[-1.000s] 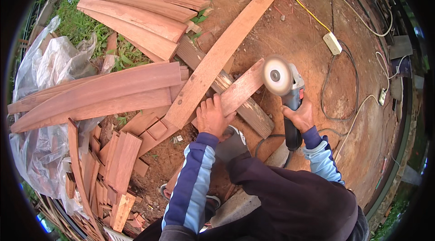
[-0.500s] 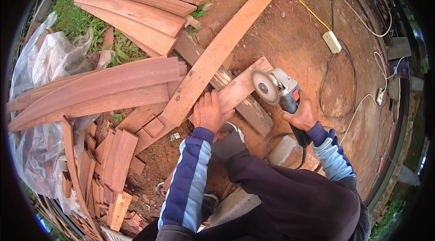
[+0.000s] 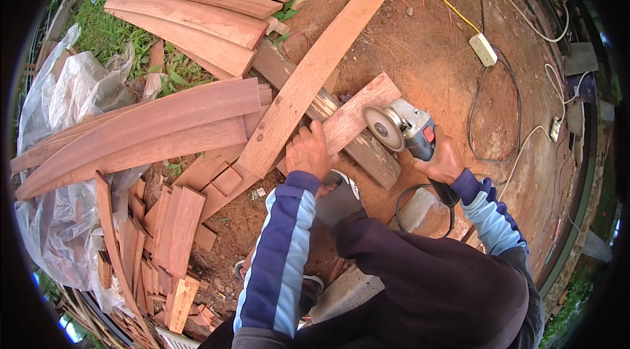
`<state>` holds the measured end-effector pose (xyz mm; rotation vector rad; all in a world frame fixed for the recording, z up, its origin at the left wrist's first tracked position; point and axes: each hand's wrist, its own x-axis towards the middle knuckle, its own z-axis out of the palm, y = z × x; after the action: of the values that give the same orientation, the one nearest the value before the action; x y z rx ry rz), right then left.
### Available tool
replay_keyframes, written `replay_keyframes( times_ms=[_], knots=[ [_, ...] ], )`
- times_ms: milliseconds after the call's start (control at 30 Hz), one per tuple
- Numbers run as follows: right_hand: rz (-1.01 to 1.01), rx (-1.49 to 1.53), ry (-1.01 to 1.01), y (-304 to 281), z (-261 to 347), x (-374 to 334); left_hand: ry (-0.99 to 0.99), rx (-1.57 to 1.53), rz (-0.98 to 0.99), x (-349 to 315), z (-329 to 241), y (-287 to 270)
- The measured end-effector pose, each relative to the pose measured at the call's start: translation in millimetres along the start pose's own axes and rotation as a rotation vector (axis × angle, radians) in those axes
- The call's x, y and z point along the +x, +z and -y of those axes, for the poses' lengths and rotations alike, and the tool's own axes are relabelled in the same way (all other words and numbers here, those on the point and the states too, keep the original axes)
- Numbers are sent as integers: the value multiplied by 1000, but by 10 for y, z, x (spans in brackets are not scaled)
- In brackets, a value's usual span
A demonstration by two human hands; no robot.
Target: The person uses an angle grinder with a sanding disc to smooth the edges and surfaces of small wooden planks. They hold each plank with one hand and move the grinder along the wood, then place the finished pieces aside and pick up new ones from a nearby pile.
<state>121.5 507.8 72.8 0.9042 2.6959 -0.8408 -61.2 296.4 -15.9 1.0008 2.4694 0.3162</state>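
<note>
Head view: my left hand [image 3: 307,152] is clamping the short plank [image 3: 359,110] across a beam [image 3: 375,160], my right hand [image 3: 442,160] is gripping the angle grinder [image 3: 416,127] beside it; I'm apparently grinding the plank's edge, the next pass probably needing steadiness.

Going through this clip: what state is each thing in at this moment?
Left hand: closed on the short board's near end
Right hand: wrapped around the grinder
Grinder: held, disc tilted near the short board; contact and spin unclear
Short board: held across the beam
Beam: weathered, on the ground
Long board: lying across the beam
Plastic sheet: crumpled
Socket box: on the ground, yellow cord attached
</note>
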Motion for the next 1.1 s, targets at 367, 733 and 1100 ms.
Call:
replay_keyframes(
  times_ms=[367, 733, 1100],
  knots=[
    [-26, -4, -17, 27, 3, 11, -12, 84, -47, 3, 21, 95],
    [1, 13, 6, 36, -5, 7, 13, 85, -56, 7, 34, 104],
    [10, 2, -10, 52, -40, 25, -6, 59, -29, 7, 26, 74]
  ],
)
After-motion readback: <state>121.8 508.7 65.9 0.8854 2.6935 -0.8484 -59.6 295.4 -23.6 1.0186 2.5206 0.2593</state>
